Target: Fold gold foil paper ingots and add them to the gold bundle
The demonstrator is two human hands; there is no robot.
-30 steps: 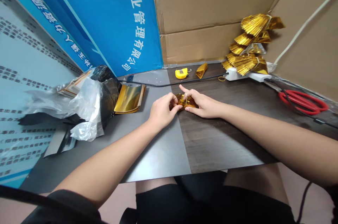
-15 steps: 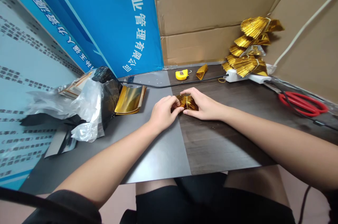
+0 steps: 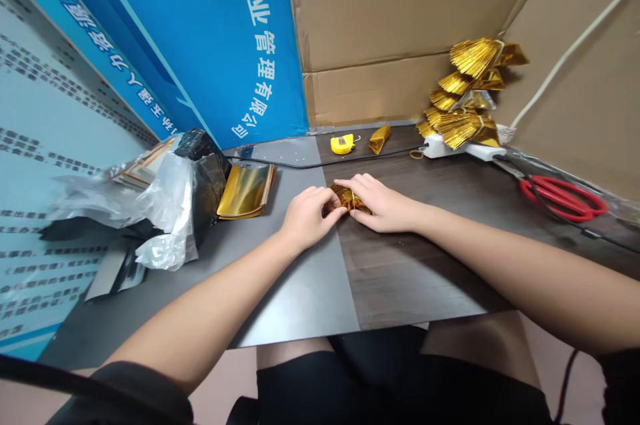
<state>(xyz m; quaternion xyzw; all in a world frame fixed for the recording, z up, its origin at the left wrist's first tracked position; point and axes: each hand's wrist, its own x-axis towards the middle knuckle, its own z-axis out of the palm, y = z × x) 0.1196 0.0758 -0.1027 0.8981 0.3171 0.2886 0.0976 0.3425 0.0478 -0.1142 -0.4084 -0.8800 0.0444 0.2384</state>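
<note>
A small bundle of gold foil [image 3: 353, 200], bound at its middle with a thin light thread, sits between my hands just above the table. My left hand [image 3: 310, 217] pinches its left end, and the fingers hide part of it. My right hand [image 3: 375, 205] grips the right end, with the fingers curled over the top and the thumb below. The two hands nearly meet at the binding.
Gold foil tassels [image 3: 463, 95] are heaped on a white power strip [image 3: 445, 147] at back right. Red-handled scissors [image 3: 563, 198] lie at right. Behind my hands are a yellow tape measure [image 3: 343, 143] and gold foil sheets [image 3: 246, 191], beside plastic bags [image 3: 170, 205].
My right hand has closed over the bundle's right end, and both hands have drawn nearer together. The whole view has shifted slightly as my head moved.
</note>
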